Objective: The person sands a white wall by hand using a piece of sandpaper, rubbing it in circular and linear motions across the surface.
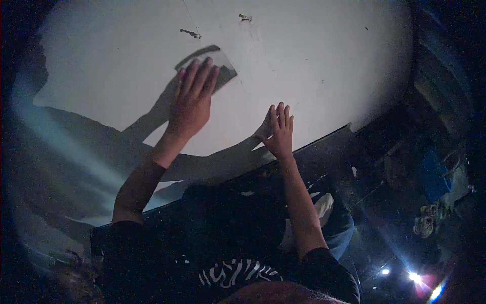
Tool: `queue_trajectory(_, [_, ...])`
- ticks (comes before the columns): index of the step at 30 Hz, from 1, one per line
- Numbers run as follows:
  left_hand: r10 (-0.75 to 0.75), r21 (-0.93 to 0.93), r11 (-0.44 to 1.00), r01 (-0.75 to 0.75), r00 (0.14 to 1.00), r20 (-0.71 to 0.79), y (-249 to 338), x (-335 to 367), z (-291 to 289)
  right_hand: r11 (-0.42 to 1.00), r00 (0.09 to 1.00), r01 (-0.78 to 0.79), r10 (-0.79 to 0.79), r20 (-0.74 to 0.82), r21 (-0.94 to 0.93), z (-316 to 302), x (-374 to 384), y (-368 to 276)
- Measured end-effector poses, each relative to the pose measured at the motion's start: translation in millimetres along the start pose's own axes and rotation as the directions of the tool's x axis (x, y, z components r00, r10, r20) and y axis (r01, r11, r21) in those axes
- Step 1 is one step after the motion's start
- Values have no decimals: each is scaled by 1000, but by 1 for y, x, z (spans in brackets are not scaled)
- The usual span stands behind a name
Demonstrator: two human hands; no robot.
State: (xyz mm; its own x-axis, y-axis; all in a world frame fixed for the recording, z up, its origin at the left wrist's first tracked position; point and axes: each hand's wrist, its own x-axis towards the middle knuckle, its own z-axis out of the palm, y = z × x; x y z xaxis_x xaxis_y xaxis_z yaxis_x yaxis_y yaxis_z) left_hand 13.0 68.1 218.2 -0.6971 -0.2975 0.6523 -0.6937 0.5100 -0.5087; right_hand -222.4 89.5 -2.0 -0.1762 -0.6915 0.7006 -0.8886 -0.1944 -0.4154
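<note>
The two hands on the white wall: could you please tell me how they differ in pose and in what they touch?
The left hand reaches higher up the white wall and presses a flat grey sheet against it; the right hand sits lower and rests bare on the wall. The left hand's fingers lie over the sheet's edge; the right hand holds nothing. Both are open, fingers extended upward, palms to the wall.

A matt, painted-looking white wall (304,66) is shown; the grey pad (223,68) on it looks rough, like abrasive paper.
</note>
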Motion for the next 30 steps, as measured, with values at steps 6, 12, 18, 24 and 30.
queue_trajectory(6, [184, -74, 982, -171, 950, 253, 56, -63, 39, 1000, 1000, -10, 10, 16, 21, 0, 1, 1])
queue_trajectory(12, [235, -280, 948, -152, 927, 291, 81, -110, 60, 1000, 1000, -14, 14, 9, -8, 0, 2, 0])
queue_trajectory(18, [126, -179, 980, -90, 972, 198, 48, -64, 40, 1000, 1000, -15, 15, 22, -10, 2, 2, 1])
queue_trajectory(24, [-12, -42, 999, 12, 1000, -1, -9, 7, -6, 1000, 1000, 16, -16, -12, -11, 4, 0, 3])
queue_trajectory(30, [-37, 21, 999, 37, 999, -7, -3, 8, -9, 1000, 1000, 12, -12, -1, 7, -2, 0, 1])
